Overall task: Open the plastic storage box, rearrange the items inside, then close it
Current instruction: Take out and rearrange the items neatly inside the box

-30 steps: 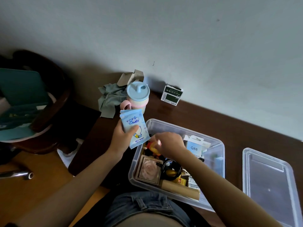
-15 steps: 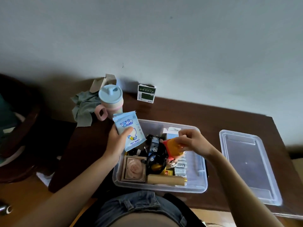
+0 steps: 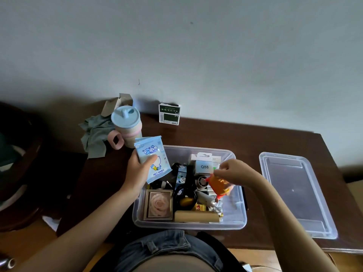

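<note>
Left hand [image 3: 137, 171] grips the wipes [image 3: 153, 159] over the box's [image 3: 188, 225] left rim. Right hand [image 3: 233, 171] pinches an orange packet [image 3: 219, 186] above the box's right side; lid [image 3: 296, 193] lies at the table's right edge. We judge the loosely pinched packet may slip and jumble things below.

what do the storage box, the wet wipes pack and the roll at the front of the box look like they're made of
Storage box: clear, slightly frosted plastic; the contents show through its walls.
Wet wipes pack, held by the left hand: soft printed plastic film by the look, with a crimped top edge.
Roll: matte tan, probably kraft paper or cardboard, possibly wood.
</note>
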### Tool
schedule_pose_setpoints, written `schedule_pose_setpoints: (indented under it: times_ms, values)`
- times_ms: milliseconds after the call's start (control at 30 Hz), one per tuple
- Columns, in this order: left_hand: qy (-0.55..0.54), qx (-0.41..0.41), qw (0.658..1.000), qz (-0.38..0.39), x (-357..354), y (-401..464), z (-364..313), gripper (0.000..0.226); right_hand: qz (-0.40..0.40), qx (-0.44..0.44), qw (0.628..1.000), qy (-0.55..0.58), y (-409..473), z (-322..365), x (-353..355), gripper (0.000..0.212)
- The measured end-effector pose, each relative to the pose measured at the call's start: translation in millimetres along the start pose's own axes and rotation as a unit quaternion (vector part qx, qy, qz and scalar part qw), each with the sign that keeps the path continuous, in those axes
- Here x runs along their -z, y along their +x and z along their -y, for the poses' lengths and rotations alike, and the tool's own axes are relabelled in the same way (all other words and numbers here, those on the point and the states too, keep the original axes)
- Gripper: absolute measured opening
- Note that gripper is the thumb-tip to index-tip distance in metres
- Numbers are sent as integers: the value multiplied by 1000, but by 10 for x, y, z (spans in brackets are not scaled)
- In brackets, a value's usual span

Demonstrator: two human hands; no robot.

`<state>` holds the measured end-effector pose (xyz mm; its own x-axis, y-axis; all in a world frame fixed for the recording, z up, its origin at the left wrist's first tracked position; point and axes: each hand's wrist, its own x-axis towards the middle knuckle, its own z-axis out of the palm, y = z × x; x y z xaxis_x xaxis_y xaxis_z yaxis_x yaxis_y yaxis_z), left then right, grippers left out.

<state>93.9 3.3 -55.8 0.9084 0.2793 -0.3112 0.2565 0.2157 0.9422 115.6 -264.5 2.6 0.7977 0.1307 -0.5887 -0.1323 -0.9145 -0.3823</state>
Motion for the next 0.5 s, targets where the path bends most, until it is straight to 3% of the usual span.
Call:
schedule_pose_setpoints:
  times_ms: [100, 200, 300, 500]
  values:
    - [-5, -2, 1000, -10, 54, 7, -2, 23, 30, 0, 995, -91, 15, 116, 48, 36]
    - [1, -22, 1000, -19, 103, 6, -28, 24, -16, 59, 998, -33, 83, 399, 18, 25]
    - [3, -43, 999, -32, 166, -1, -57, 30, -11, 142, 990, 13, 220, 793, -159, 17]
    - [-24, -50, 996, -76, 284, -12, -133, 31, 80, 204, 958, -186, 803, 1324, -842, 23]
